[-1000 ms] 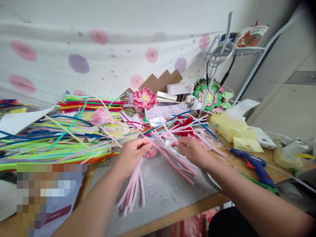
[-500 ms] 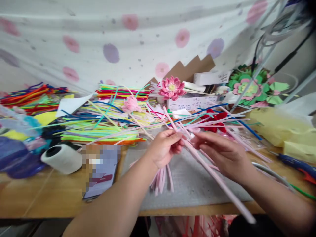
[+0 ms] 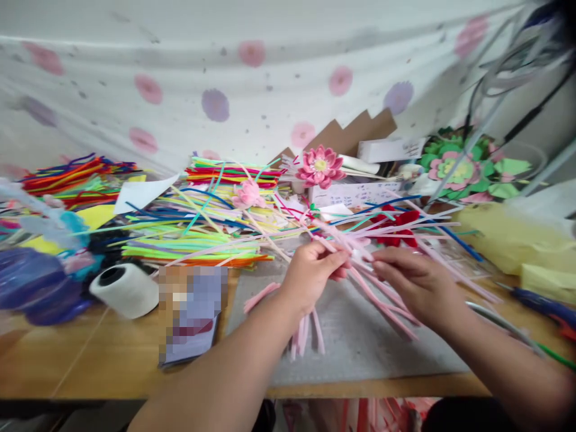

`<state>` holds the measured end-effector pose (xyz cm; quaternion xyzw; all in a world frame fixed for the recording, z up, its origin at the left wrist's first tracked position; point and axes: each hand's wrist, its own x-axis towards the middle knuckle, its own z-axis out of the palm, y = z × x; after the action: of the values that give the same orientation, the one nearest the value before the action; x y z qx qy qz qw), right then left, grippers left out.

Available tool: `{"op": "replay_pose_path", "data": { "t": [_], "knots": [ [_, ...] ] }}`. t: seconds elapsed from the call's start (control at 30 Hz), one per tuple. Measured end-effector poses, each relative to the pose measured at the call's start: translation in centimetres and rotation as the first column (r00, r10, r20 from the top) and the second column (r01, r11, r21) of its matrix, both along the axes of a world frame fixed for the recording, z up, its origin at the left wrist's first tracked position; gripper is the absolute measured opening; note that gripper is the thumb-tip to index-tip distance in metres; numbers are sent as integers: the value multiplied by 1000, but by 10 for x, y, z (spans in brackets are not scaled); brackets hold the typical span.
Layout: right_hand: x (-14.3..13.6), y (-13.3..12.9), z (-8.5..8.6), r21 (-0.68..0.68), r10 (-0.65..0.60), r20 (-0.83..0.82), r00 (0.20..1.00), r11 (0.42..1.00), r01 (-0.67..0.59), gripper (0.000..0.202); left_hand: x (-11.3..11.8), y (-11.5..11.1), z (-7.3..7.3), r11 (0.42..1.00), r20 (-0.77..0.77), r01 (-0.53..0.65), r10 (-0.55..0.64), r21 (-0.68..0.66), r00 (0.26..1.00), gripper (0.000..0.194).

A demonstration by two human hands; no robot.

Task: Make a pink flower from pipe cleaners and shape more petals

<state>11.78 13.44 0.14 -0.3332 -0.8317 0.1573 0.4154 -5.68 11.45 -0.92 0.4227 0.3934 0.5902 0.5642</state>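
Over a grey mat [image 3: 360, 354], my left hand [image 3: 315, 273] is closed in a pinch on a light pink pipe cleaner [image 3: 335, 231]. My right hand [image 3: 416, 282] pinches a pink end just to the right, thumb and fingertips together. Part of the pipe cleaner between the hands is blurred and hidden by fingers. Other pink pipe cleaners [image 3: 389, 306] lie on the mat below my right hand. A few more pink strips [image 3: 306, 336] stick out from under my left wrist.
Piles of coloured pipe cleaners [image 3: 189, 246] spread across the back. A white thread cone [image 3: 128, 291] and a phone [image 3: 198, 318] sit on the left. A pink flower [image 3: 320, 167] stands behind my hands, and a blue glue gun [image 3: 544, 303] lies at right.
The long pink pipe cleaner that pointed down to the lower right no longer extends there. My right hand has closed onto a pink end. The view has shifted slightly.
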Motion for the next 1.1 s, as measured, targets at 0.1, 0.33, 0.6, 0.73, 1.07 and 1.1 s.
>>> {"op": "replay_pose_path", "data": {
  "t": [0.1, 0.33, 0.6, 0.73, 1.07, 1.1],
  "knots": [
    [3, 1, 4, 34, 41, 94, 995, 998, -45, 13, 1, 0, -1, 1000, -87, -25, 25, 9, 996, 16],
    [14, -4, 6, -93, 11, 120, 993, 996, 0, 21, -1, 0, 2, 994, -106, 24, -13, 103, 994, 13],
    [23, -1, 1, -59, -131, 187, 974, 988, 144, 24, 0, -1, 1, 996, -104, 32, -23, 88, 994, 8],
    [26, -2, -1, 59, -126, 266, 956, 992, 114, 25, 2, -2, 4, 997, -143, 56, -48, 49, 989, 13],
    [28, 5, -14, 307, -151, 387, 909, 951, 27, 29, -1, 1, 1, 999, -69, -25, 29, 46, 997, 22],
    [27, 6, -14, 319, -154, 398, 904, 947, 21, 30, -2, 2, 1, 999, -76, -36, 39, 41, 996, 22]
  ]
}}
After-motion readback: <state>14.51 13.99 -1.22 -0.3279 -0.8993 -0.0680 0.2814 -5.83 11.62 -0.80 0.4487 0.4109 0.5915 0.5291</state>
